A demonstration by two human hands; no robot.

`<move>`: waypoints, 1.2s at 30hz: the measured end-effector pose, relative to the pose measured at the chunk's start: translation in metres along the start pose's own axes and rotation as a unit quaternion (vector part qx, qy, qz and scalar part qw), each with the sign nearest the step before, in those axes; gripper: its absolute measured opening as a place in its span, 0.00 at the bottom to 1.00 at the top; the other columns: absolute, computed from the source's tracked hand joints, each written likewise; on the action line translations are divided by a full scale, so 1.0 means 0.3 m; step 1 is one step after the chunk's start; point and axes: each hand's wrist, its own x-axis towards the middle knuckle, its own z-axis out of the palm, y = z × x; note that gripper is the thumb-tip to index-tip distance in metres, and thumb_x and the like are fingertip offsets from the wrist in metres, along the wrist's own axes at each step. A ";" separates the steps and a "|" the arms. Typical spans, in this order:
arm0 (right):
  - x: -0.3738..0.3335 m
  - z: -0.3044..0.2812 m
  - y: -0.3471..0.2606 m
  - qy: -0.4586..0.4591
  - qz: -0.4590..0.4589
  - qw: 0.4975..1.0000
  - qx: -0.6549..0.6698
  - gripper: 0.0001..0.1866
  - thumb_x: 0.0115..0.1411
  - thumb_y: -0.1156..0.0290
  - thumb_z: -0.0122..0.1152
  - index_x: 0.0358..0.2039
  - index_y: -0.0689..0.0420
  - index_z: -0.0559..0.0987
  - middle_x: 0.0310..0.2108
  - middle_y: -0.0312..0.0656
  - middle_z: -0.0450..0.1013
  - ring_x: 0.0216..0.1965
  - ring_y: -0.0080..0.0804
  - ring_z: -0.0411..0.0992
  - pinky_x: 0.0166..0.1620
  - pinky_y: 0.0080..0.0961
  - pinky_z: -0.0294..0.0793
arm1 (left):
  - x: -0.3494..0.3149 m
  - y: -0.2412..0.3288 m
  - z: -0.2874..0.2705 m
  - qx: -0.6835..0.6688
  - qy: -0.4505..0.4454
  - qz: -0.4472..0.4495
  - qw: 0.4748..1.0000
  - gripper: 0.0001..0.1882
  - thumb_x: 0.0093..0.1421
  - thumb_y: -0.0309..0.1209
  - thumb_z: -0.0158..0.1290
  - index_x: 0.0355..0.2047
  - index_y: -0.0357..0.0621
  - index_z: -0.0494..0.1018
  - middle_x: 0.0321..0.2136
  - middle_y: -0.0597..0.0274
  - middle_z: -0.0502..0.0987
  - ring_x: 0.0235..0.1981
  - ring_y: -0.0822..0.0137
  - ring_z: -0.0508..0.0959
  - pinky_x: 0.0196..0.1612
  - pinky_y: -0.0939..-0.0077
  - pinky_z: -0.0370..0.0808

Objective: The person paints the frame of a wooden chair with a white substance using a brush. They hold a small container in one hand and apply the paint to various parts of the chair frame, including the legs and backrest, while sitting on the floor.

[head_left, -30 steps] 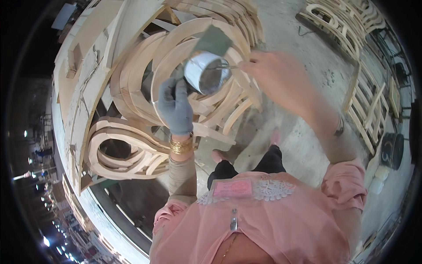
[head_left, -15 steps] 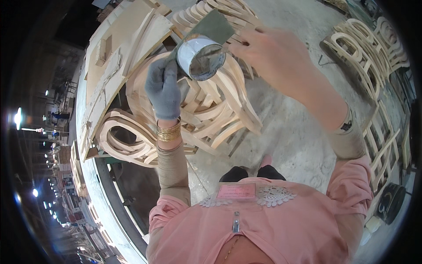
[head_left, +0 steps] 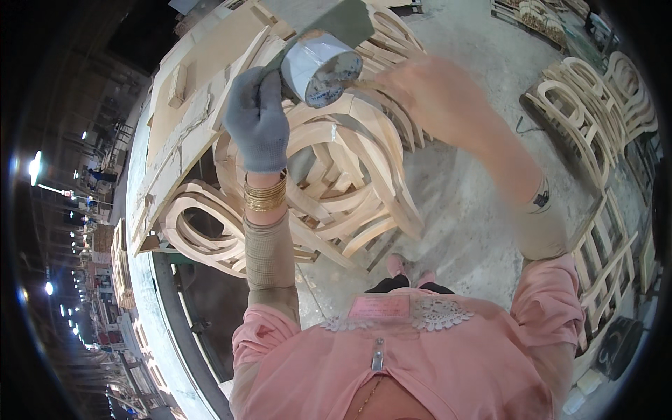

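Observation:
My left hand (head_left: 257, 119), in a grey knit glove, grips a flat dark green sheet (head_left: 353, 22) by its near edge. Against the sheet a white can-like cylinder (head_left: 308, 61) lies tilted, its round end smeared grey and brown and facing right. Whether my fingers also hold the cylinder is hidden. Bare and blurred, my right hand (head_left: 420, 98) is closed just right of that smeared end. Something thin and brownish seems to stick out from its fingers toward the cylinder, too blurred to name. Below both hands lie curved wooden frames (head_left: 350, 140) in a heap.
A board-topped table (head_left: 199, 52) with a small wood block (head_left: 177, 85) stands at the left. More curved frames (head_left: 574, 105) are stacked on the floor at the right. A dark round container (head_left: 617, 348) sits at the lower right.
The cylinder and sheet have risen slightly in view along with my left hand. My right hand has moved a little down and stays near the cylinder's end. Both my shoes now show.

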 end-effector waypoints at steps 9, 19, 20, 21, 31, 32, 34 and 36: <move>0.044 0.236 0.017 -0.196 0.292 0.732 0.584 0.13 0.60 0.74 0.53 0.44 0.61 0.77 0.24 0.38 0.74 0.19 0.19 0.66 0.21 0.16 0.62 | -0.037 -0.255 -0.072 0.042 -0.024 -0.045 0.998 0.04 0.58 0.19 0.48 0.34 0.34 0.71 0.30 0.63 0.75 0.28 0.77 0.74 0.33 0.82 0.75; 0.047 0.434 0.028 -0.095 0.214 0.882 0.409 0.19 0.56 0.77 0.55 0.50 0.59 0.73 0.30 0.36 0.74 0.26 0.23 0.68 0.29 0.19 0.67 | -0.237 -0.471 -0.120 -0.210 0.090 -0.352 0.908 0.04 0.59 0.24 0.48 0.32 0.34 0.70 0.30 0.57 0.75 0.28 0.69 0.77 0.31 0.73 0.80; 0.043 0.449 0.036 -0.075 0.164 0.925 0.333 0.20 0.55 0.77 0.56 0.51 0.58 0.73 0.30 0.36 0.73 0.26 0.25 0.68 0.29 0.21 0.67 | -0.261 -0.480 -0.107 -0.235 0.106 -0.368 0.893 0.05 0.59 0.24 0.48 0.33 0.35 0.70 0.30 0.57 0.75 0.27 0.68 0.77 0.30 0.73 0.80; 0.039 0.463 0.045 -0.059 0.118 0.951 0.279 0.20 0.54 0.78 0.56 0.50 0.58 0.73 0.30 0.37 0.72 0.26 0.29 0.69 0.29 0.22 0.67 | -0.282 -0.489 -0.099 -0.243 0.112 -0.379 0.886 0.05 0.59 0.25 0.48 0.33 0.35 0.70 0.30 0.56 0.75 0.27 0.68 0.77 0.30 0.73 0.80; 0.059 0.531 0.161 -0.102 -0.075 0.985 0.117 0.17 0.54 0.77 0.53 0.46 0.55 0.74 0.30 0.43 0.68 0.30 0.42 0.70 0.33 0.34 0.71 | -0.494 -0.531 -0.013 -0.227 0.227 -0.467 0.824 0.05 0.59 0.26 0.49 0.33 0.36 0.70 0.27 0.57 0.76 0.25 0.68 0.78 0.29 0.75 0.79; 0.064 0.542 0.188 -0.113 -0.080 0.983 0.122 0.18 0.54 0.78 0.53 0.46 0.54 0.74 0.31 0.42 0.68 0.29 0.42 0.70 0.33 0.34 0.71 | -0.515 -0.533 0.003 -0.220 0.240 -0.469 0.821 0.05 0.59 0.26 0.49 0.32 0.36 0.70 0.27 0.57 0.76 0.25 0.68 0.78 0.28 0.76 0.79; 0.066 0.565 0.233 -0.150 -0.090 0.975 0.139 0.19 0.54 0.78 0.53 0.48 0.54 0.73 0.30 0.43 0.68 0.29 0.42 0.70 0.32 0.35 0.70 | -0.559 -0.536 0.042 -0.223 0.267 -0.473 0.810 0.05 0.59 0.26 0.49 0.32 0.36 0.70 0.26 0.57 0.76 0.24 0.68 0.78 0.28 0.75 0.79; 0.077 0.584 0.274 -0.195 -0.095 0.963 0.158 0.19 0.54 0.77 0.53 0.48 0.54 0.73 0.30 0.44 0.69 0.30 0.42 0.70 0.33 0.35 0.70 | -0.601 -0.538 0.082 -0.211 0.307 -0.478 0.795 0.06 0.59 0.26 0.49 0.32 0.35 0.69 0.27 0.57 0.75 0.24 0.68 0.78 0.28 0.75 0.80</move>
